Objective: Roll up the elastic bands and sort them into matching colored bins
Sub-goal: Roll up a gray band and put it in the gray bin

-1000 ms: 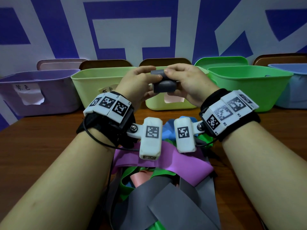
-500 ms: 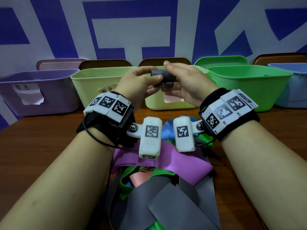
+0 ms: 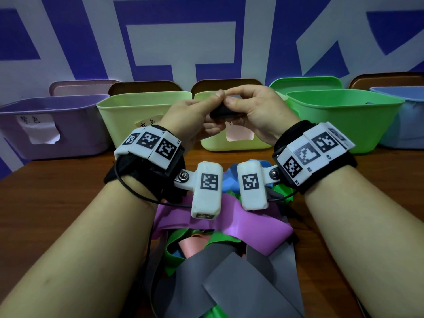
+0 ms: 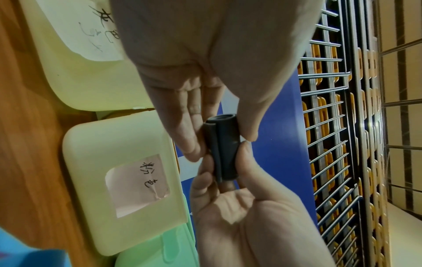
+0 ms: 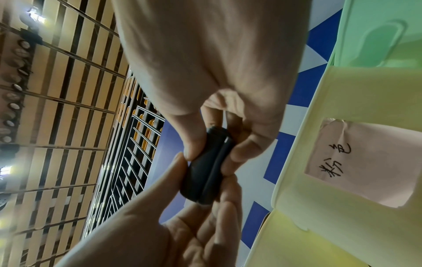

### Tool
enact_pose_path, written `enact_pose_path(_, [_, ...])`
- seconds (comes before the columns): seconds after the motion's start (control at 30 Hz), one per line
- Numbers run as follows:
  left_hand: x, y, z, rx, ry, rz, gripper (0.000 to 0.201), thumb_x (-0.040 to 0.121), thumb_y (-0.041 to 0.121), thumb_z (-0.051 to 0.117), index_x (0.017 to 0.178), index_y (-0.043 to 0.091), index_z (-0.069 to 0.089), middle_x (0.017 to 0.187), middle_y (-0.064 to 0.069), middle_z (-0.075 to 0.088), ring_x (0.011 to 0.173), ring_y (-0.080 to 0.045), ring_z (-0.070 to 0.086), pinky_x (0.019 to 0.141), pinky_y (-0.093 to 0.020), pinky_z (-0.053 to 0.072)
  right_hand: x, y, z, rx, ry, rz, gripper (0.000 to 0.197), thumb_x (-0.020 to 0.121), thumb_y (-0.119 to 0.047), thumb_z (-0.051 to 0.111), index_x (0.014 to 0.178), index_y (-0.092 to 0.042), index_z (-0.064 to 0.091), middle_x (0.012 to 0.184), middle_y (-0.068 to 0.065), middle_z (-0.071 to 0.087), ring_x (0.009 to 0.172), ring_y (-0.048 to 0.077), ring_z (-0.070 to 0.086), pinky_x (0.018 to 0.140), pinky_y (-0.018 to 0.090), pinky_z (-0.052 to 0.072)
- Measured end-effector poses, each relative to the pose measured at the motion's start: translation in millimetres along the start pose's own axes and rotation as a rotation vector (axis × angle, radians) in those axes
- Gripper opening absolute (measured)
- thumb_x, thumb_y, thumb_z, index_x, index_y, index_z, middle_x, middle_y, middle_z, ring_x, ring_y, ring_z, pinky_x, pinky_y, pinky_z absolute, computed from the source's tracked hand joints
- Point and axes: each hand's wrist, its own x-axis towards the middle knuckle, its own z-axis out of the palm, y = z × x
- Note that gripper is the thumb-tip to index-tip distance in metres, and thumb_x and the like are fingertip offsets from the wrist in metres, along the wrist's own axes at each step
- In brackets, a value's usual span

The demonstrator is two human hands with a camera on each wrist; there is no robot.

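Note:
Both hands hold a small dark grey rolled band (image 3: 223,113) in the air, in front of the row of bins. My left hand (image 3: 206,109) pinches its left end between thumb and fingers. The other end sits pinched in my right hand (image 3: 239,104), and the two thumbs meet on top. In the left wrist view the roll (image 4: 222,148) is a tight cylinder with its outer edge lying flat along it. The right wrist view shows the roll (image 5: 203,173) pressed between thumbs and fingertips.
A loose pile of bands lies on the wooden table under my wrists: purple (image 3: 229,223), grey (image 3: 241,278), green, pink and blue. Behind stand a purple bin (image 3: 68,125), two pale yellow bins (image 3: 128,118) (image 3: 238,145), a green bin (image 3: 339,120) and a blue bin (image 3: 408,120).
The grey band's loose flap has been wound in, so the roll is smaller and tighter. My thumbs have closed together over it. The hands stay at the same place.

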Motion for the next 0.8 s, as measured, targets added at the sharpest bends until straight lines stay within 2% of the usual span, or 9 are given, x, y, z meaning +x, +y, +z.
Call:
enact_pose_path(0.1, [-1.1, 1.4, -1.8, -0.007, 0.004, -0.006, 0.032, 0.090, 0.036, 0.063, 0.101, 0.006, 0.063, 0.081, -0.010, 0.068, 0.068, -0.013, 0.069, 0.062, -0.018, 0.056, 1.9, 2.8, 1.1, -0.017, 0.011, -0.027, 0.010, 0.089, -0.011, 0.063, 0.095, -0.018, 0.068, 0.106, 0.014, 0.065, 0.100, 0.032, 0.064, 0.081, 0.039, 0.055])
enact_pose_path(0.23, [-1.0, 1.9, 1.0, -0.023, 0.021, 0.016, 0.034, 0.092, 0.033, 0.062, 0.108, 0.003, 0.061, 0.083, -0.012, 0.064, 0.065, -0.012, 0.066, 0.063, -0.019, 0.055, 4.4, 2.1, 0.4, -0.043, 0.028, -0.055, 0.013, 0.087, -0.010, 0.066, 0.098, -0.018, 0.067, 0.101, 0.009, 0.063, 0.099, 0.032, 0.064, 0.075, 0.034, 0.054])
enact_pose_path(0.37, [1.4, 0.4, 2.3, -0.013, 0.034, 0.046, 0.036, 0.093, 0.030, 0.061, 0.115, 0.001, 0.059, 0.090, -0.012, 0.064, 0.065, -0.011, 0.065, 0.062, -0.018, 0.055, 4.7, -0.2, -3.7, -0.041, 0.025, -0.039, 0.018, 0.086, -0.007, 0.067, 0.099, -0.019, 0.064, 0.107, 0.012, 0.062, 0.101, 0.033, 0.065, 0.087, 0.042, 0.056])
enact_pose_path(0.43, [1.8, 1.7, 2.0, -0.031, 0.020, 0.038, 0.026, 0.093, 0.026, 0.061, 0.108, 0.004, 0.061, 0.089, -0.011, 0.064, 0.066, -0.012, 0.064, 0.063, -0.017, 0.054, 4.6, -0.6, -4.7, -0.019, 0.021, -0.026, 0.022, 0.085, -0.005, 0.068, 0.103, -0.015, 0.063, 0.111, 0.014, 0.061, 0.102, 0.032, 0.064, 0.087, 0.040, 0.056])
enact_pose_path(0.53, [-2.1, 4.8, 0.1, -0.063, 0.007, 0.049, 0.008, 0.093, 0.018, 0.062, 0.092, 0.011, 0.062, 0.084, -0.008, 0.065, 0.069, -0.013, 0.063, 0.065, -0.017, 0.053, 2.4, -3.4, -5.2, 0.045, 0.001, 0.001, 0.026, 0.084, 0.000, 0.066, 0.108, -0.007, 0.062, 0.110, 0.015, 0.061, 0.098, 0.025, 0.066, 0.080, 0.028, 0.056])
enact_pose_path(0.6, [-2.8, 6.9, -3.0, -0.054, 0.006, 0.056, 0.002, 0.092, 0.014, 0.063, 0.091, 0.012, 0.062, 0.088, -0.007, 0.066, 0.073, -0.014, 0.065, 0.070, -0.020, 0.054, 0.6, -7.0, -3.0, 0.070, -0.025, 0.033, 0.027, 0.084, 0.005, 0.064, 0.109, -0.005, 0.061, 0.108, 0.015, 0.062, 0.095, 0.023, 0.067, 0.079, 0.025, 0.055])
enact_pose_path(0.7, [-6.6, 11.8, -6.6, -0.060, 0.012, 0.045, 0.008, 0.091, 0.008, 0.062, 0.098, 0.010, 0.062, 0.096, -0.009, 0.066, 0.080, -0.015, 0.067, 0.069, -0.018, 0.055, -1.3, -18.3, 1.2, 0.023, -0.051, 0.083, 0.028, 0.082, 0.010, 0.064, 0.103, -0.008, 0.062, 0.112, 0.016, 0.060, 0.103, 0.027, 0.065, 0.087, 0.030, 0.056])
enact_pose_path(0.8, [-20.3, 28.4, -6.9, -0.072, 0.020, 0.062, 0.015, 0.089, 0.001, 0.062, 0.103, 0.006, 0.061, 0.101, -0.013, 0.065, 0.083, -0.017, 0.066, 0.065, -0.017, 0.055, -11.1, -42.4, 2.7, -0.065, -0.077, 0.096, 0.034, 0.081, 0.012, 0.064, 0.111, -0.004, 0.061, 0.115, 0.018, 0.060, 0.108, 0.029, 0.063, 0.092, 0.034, 0.054])
